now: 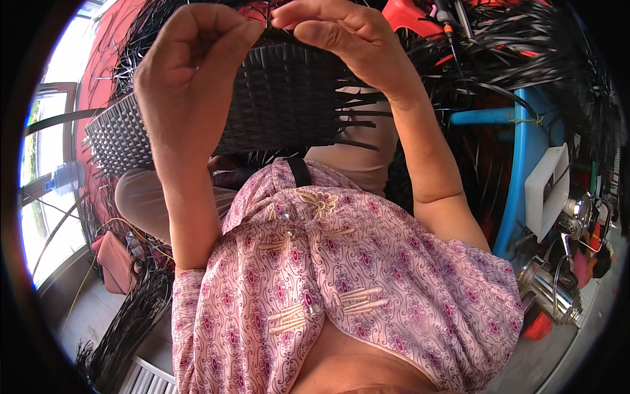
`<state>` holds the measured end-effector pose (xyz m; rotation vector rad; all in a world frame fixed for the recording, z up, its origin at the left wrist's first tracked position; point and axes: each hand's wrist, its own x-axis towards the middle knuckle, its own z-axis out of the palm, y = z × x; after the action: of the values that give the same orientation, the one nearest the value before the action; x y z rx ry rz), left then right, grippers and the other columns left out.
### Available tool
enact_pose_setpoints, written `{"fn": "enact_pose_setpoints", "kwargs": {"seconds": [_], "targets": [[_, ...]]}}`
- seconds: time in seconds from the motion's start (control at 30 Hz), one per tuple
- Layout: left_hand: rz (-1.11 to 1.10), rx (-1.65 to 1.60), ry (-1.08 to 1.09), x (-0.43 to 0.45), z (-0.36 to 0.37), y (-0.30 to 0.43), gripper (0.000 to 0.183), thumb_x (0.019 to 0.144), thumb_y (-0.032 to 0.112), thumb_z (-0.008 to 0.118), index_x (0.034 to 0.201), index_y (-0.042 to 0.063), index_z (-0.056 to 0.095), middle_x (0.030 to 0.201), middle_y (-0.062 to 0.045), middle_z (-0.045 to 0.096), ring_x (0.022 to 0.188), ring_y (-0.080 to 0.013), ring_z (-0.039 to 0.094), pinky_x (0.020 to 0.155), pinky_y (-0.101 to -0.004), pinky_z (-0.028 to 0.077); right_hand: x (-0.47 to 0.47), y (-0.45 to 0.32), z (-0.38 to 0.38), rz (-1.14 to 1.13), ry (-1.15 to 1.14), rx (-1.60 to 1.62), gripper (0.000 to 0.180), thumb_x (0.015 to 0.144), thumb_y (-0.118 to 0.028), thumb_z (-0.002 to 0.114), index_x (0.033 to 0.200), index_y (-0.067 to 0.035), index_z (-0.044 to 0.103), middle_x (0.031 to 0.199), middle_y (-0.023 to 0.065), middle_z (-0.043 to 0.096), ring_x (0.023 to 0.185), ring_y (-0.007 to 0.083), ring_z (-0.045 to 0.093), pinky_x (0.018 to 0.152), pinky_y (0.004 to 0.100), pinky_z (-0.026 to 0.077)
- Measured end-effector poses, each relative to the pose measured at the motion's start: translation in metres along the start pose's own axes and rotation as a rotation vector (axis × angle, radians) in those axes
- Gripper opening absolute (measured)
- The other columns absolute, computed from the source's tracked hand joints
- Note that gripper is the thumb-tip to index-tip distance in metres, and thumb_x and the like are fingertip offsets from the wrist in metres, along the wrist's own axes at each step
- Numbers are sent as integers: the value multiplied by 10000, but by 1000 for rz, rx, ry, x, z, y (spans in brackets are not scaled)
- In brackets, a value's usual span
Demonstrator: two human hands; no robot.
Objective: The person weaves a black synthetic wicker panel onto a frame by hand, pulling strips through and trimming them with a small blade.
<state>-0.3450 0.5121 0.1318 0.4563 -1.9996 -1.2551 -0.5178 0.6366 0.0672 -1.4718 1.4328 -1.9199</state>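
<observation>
A woven panel of flat black plastic strips (283,98) lies across my lap, with loose strip ends sticking out at its right side. At the panel's far edge, my left hand (194,64) pinches a thin black strip between thumb and forefinger. My right hand (352,44) is bent over the same edge, a short gap to the right of the left fingertips. Its thumb and fingers are close together at the panel's rim. Whether the right fingers grip anything is hidden from view.
Heaps of loose black strips (497,59) surround me. A red plastic stool (408,17) is at the far right, near a cabled tool (444,17). On the right are a blue plastic stool (512,182), a white plastic box (534,197) and a steel flask (551,290). A water bottle (66,177) is left.
</observation>
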Motion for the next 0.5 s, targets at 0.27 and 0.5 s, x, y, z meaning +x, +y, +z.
{"fn": "enact_pose_setpoints", "kwargs": {"seconds": [0.27,0.5], "targets": [[-102,85,-64,3,5,-34,176,933,132,709,1059,16,748,840,-20,730,746,-71,654,699,-231,526,-15,-8,-12,364,-7,-196,222,939,-260,724,960,-46,778,708,-5,678,620,52,587,550,229,459],[-419,103,-255,-24,31,-86,336,956,188,642,1227,1,707,856,-94,743,753,-126,682,735,-268,549,-40,19,-1,445,115,-536,206,898,-234,759,872,-29,752,661,77,692,571,124,643,560,313,506]]}}
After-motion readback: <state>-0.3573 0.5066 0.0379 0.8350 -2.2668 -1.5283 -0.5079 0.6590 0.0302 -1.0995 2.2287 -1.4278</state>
